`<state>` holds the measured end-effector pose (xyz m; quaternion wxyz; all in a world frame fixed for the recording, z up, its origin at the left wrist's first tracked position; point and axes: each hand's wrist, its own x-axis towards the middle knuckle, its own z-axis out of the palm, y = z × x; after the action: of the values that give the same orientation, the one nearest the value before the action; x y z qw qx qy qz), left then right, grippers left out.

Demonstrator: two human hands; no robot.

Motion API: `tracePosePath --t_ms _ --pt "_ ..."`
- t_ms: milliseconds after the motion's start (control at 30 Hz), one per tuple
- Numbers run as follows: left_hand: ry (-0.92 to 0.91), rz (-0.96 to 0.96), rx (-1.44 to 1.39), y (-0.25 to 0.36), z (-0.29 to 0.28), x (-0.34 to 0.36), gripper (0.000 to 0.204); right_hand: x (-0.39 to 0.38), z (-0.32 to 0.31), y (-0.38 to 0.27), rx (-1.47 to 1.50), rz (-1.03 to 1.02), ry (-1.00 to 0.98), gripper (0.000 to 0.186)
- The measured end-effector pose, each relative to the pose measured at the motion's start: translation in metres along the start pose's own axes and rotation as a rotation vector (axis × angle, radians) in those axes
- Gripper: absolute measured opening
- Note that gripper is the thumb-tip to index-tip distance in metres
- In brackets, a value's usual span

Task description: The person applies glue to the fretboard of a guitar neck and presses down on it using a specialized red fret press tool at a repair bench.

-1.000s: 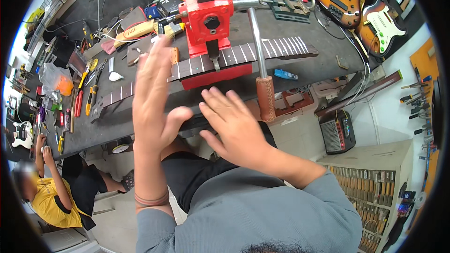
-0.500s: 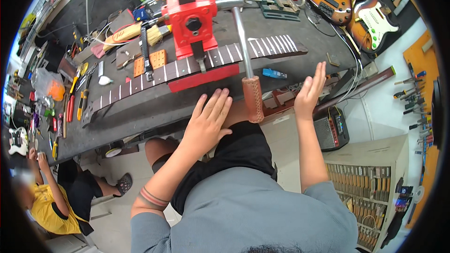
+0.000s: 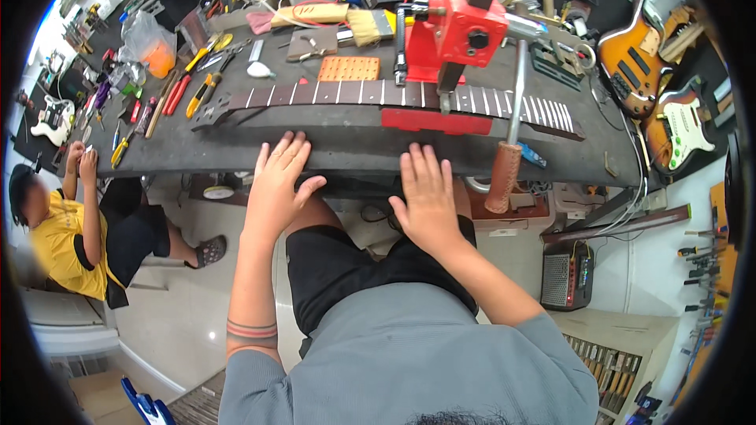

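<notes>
My left hand (image 3: 280,189) lies open at the bench's front edge, fingers spread and holding nothing. To its right, my right hand (image 3: 428,195) also rests open at that edge, palm down. Just beyond both hands a guitar neck (image 3: 335,94) stretches across the dark bench, its fretboard up with frets and dots showing. A red arbor press (image 3: 471,35) stands over the neck, its ram (image 3: 447,94) down at the fretboard. Beneath the neck there is a red support block (image 3: 429,121). The press lever's leather-wrapped handle (image 3: 502,177) hangs right of my right hand, apart from it.
Pliers (image 3: 179,94), an orange perforated block (image 3: 349,68), a brush (image 3: 370,27) and a blue tool (image 3: 533,155) lie on the bench. Two sunburst guitar bodies (image 3: 630,59) are at the far right. A person in a yellow shirt (image 3: 77,236) sits at left.
My view has swung left, so the bench things appear further right. My right hand has come down from beyond the lever to the bench edge; my left hand has shifted left along it.
</notes>
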<state>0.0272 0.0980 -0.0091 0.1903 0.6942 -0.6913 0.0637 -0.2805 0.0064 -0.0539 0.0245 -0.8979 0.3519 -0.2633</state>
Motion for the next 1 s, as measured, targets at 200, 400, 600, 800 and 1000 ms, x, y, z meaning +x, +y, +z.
tracePosePath --t_ms 200,400,600,800,1000 --pt "0.408 0.346 -0.456 0.103 -0.071 0.086 0.066 0.007 -0.122 -0.029 -0.006 -0.049 0.035 0.088" --pt "0.428 0.518 -0.341 0.097 -0.103 0.127 0.074 0.007 -0.131 0.04 -0.107 0.141 0.287 0.079" --pt "0.214 0.197 -1.402 0.151 -0.143 0.223 0.08 0.134 -0.21 0.024 0.496 -0.003 0.668 0.053" --pt "-0.204 0.026 -1.714 0.179 -0.162 0.239 0.081 0.231 -0.237 0.021 1.311 0.173 0.417 0.084" --pt "-0.306 -0.085 -1.609 0.197 -0.162 0.225 0.071 0.223 -0.228 0.028 1.432 0.14 0.283 0.094"
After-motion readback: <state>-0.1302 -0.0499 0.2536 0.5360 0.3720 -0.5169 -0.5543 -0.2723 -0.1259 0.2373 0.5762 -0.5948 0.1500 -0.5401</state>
